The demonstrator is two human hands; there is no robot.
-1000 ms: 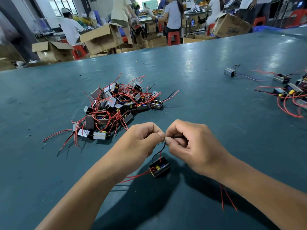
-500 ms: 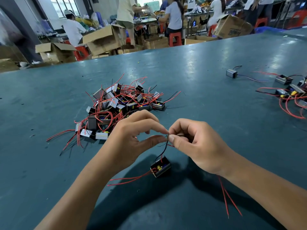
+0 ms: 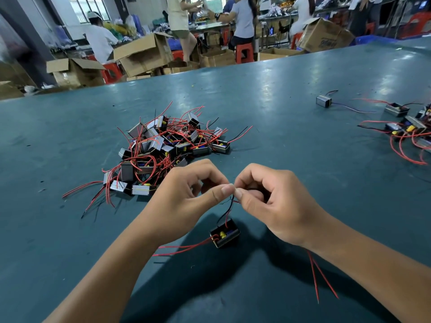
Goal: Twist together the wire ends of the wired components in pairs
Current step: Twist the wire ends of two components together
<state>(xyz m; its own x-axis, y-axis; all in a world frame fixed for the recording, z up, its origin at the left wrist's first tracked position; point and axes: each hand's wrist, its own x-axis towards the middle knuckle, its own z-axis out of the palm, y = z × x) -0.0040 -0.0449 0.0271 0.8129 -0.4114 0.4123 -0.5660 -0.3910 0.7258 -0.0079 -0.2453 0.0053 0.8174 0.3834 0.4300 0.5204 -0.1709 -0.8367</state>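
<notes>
Wire ends point(image 3: 233, 198) — hidden between fingertips point(image 3: 227, 190)

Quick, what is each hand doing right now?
Left hand: closed, pinching the thin wire ends above the little black box.
Right hand: closed, pinching the same wire ends.

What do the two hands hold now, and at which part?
Both the left hand and the right hand pinch the upper ends of the thin wires rising from the small black component. The component itself hangs ungripped.
</notes>
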